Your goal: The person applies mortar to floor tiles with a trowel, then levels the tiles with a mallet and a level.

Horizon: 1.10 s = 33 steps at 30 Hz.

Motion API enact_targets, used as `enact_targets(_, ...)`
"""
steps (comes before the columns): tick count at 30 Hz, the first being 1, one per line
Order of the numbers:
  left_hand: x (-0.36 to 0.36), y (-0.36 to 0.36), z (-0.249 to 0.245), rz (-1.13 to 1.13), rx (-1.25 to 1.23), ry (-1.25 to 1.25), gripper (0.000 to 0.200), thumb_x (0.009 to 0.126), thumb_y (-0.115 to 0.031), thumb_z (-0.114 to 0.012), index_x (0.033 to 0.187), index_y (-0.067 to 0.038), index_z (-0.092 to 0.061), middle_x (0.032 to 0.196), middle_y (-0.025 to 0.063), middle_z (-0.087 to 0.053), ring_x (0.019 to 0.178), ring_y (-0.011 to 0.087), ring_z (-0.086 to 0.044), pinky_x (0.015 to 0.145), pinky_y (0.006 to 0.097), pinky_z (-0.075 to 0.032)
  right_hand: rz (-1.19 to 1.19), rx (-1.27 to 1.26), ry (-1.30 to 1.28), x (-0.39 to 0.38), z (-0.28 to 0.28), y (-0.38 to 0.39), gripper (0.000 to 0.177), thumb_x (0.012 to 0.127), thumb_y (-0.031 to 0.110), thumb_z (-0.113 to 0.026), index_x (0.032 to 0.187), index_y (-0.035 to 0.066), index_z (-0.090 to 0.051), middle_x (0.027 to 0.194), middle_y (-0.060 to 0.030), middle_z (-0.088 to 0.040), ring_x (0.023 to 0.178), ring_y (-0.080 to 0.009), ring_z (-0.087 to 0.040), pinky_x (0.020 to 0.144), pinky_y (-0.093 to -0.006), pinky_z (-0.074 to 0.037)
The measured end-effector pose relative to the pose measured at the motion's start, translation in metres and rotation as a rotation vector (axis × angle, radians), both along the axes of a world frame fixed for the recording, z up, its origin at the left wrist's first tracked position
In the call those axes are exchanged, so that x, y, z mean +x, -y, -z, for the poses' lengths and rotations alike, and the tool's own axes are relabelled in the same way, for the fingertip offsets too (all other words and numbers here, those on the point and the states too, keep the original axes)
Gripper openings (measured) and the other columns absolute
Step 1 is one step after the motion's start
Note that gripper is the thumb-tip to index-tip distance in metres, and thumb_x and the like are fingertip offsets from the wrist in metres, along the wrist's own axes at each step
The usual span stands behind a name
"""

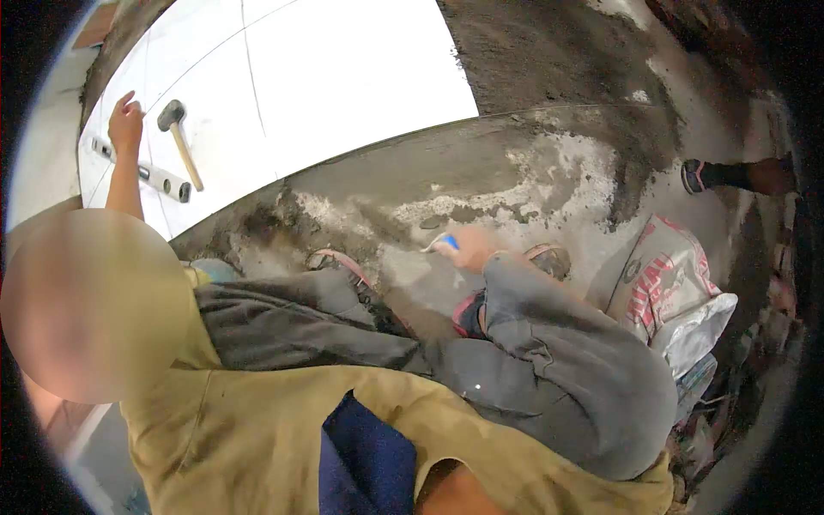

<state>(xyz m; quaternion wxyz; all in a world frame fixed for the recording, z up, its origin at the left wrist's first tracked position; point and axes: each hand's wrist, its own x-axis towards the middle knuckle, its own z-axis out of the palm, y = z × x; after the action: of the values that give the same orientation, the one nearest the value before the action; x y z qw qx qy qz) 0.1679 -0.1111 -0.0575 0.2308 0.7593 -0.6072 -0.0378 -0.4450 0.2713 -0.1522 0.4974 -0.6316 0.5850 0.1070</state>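
My left hand [127, 124] reaches over the white tiles [343, 77] at the upper left, fingers apart and holding nothing. Just right of it lies a mallet [185, 154] with a dark head and wooden handle. A spirit level [163, 182] rests on the tiles below the hand, partly behind my forearm. Near the middle, my right hand [468, 249] is closed round a small blue-handled tool [448, 243]. The tool's thin end points left above the grey, mortar-smeared floor [412, 262]; its exact shape is blurred.
A silver bag with red print [665, 287] stands at the right. Another person's foot and lower leg [730, 176] show at the right edge. Dark mortar [558, 56] spreads beside the tiles. Grey-trousered legs [549, 369] fill the lower middle; a blurred area covers the left.
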Motion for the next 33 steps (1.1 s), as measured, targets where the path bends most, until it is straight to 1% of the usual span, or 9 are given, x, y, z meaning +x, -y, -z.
enact_targets(11,0.131,-0.029,0.061,-0.206,0.038,0.251,0.036,0.086,-0.023,-0.057,0.120,-0.015,-0.068,0.091,0.0058,-0.071,0.076,0.0157,-0.067,0.072,0.0318,-0.053,0.558,-0.281,-0.438,-0.265,-0.001,-0.098,0.046,0.094,0.043,-0.055,0.112,0.002,-0.066,0.103,-0.0251,-0.066,0.092,-0.0383,-0.062,0.085,-0.0423,-0.048)
enact_targets(14,0.216,0.011,0.103,0.074,-0.144,0.113,0.031,0.082,-0.025,-0.059,0.107,-0.015,-0.073,0.106,0.0118,-0.070,0.099,0.0327,-0.064,0.090,0.0403,-0.050,0.188,-0.281,-0.465,-0.311,0.010,-0.122,0.048,0.096,0.037,-0.054,0.129,0.002,-0.056,0.113,-0.0310,-0.061,0.101,-0.0455,-0.058,0.089,-0.0501,-0.046)
enact_targets(15,0.117,-0.018,0.054,-0.131,-0.198,0.286,0.029,0.084,-0.021,-0.061,0.109,-0.018,-0.073,0.086,0.0105,-0.072,0.075,0.0184,-0.067,0.070,0.0320,-0.054,0.366,-0.239,-0.406,-0.287,0.019,-0.110,0.050,0.096,0.039,-0.054,0.131,0.003,-0.054,0.114,-0.0304,-0.061,0.104,-0.0458,-0.057,0.090,-0.0500,-0.045)
enact_targets(16,0.077,-0.021,0.031,-0.248,-0.024,0.112,0.033,0.081,-0.027,-0.058,0.108,-0.017,-0.073,0.104,0.0142,-0.071,0.101,0.0320,-0.064,0.092,0.0400,-0.049,0.543,-0.177,-0.359,-0.245,0.002,-0.092,0.052,0.095,0.040,-0.055,0.133,0.005,-0.053,0.115,-0.0299,-0.060,0.106,-0.0460,-0.056,0.091,-0.0500,-0.045)
enact_targets(22,-0.016,0.006,0.011,-0.009,-0.025,0.298,0.038,0.083,-0.034,-0.061,0.117,-0.020,-0.069,0.100,0.0176,-0.072,0.097,0.0326,-0.067,0.090,0.0404,-0.050,0.147,-0.140,-0.221,-0.118,-0.010,-0.019,0.051,0.094,0.045,-0.055,0.120,0.001,-0.059,0.111,-0.0286,-0.062,0.102,-0.0464,-0.057,0.089,-0.0510,-0.043)
enact_targets(24,-0.013,0.018,0.016,0.216,-0.063,0.363,0.028,0.094,-0.026,-0.051,0.089,-0.008,-0.072,0.111,0.0083,-0.070,0.104,0.0257,-0.065,0.089,0.0394,-0.050,0.265,-0.202,-0.182,-0.133,-0.020,-0.026,0.049,0.093,0.046,-0.055,0.111,0.000,-0.062,0.104,-0.0267,-0.064,0.095,-0.0438,-0.060,0.084,-0.0496,-0.046)
enact_targets(31,0.189,0.053,0.112,0.543,-0.066,-0.461,0.035,0.089,-0.017,-0.062,0.122,-0.006,-0.064,0.114,0.0103,-0.068,0.090,0.0174,-0.067,0.081,0.0329,-0.052,0.562,-0.522,-0.417,-0.269,-0.027,-0.104,0.040,0.094,0.040,-0.058,0.097,0.000,-0.063,0.081,-0.0195,-0.066,0.073,-0.0310,-0.065,0.067,-0.0421,-0.050)
enact_targets(32,0.133,0.012,0.090,0.012,0.056,-0.572,0.037,0.086,-0.008,-0.063,0.123,-0.006,-0.063,0.120,0.0079,-0.066,0.101,0.0198,-0.065,0.086,0.0305,-0.052,0.903,-0.340,-0.384,-0.282,-0.039,-0.107,0.035,0.095,0.036,-0.058,0.095,0.001,-0.062,0.077,-0.0155,-0.065,0.065,-0.0255,-0.063,0.058,-0.0380,-0.048)
enact_targets(33,0.166,-0.004,0.103,0.086,0.151,0.030,0.040,0.087,-0.011,-0.064,0.126,-0.005,-0.061,0.116,0.0112,-0.067,0.103,0.0207,-0.065,0.084,0.0304,-0.052,1.221,-0.143,-0.310,-0.284,-0.043,-0.100,0.030,0.096,0.032,-0.057,0.093,0.002,-0.061,0.072,-0.0116,-0.064,0.057,-0.0199,-0.061,0.049,-0.0339,-0.047)
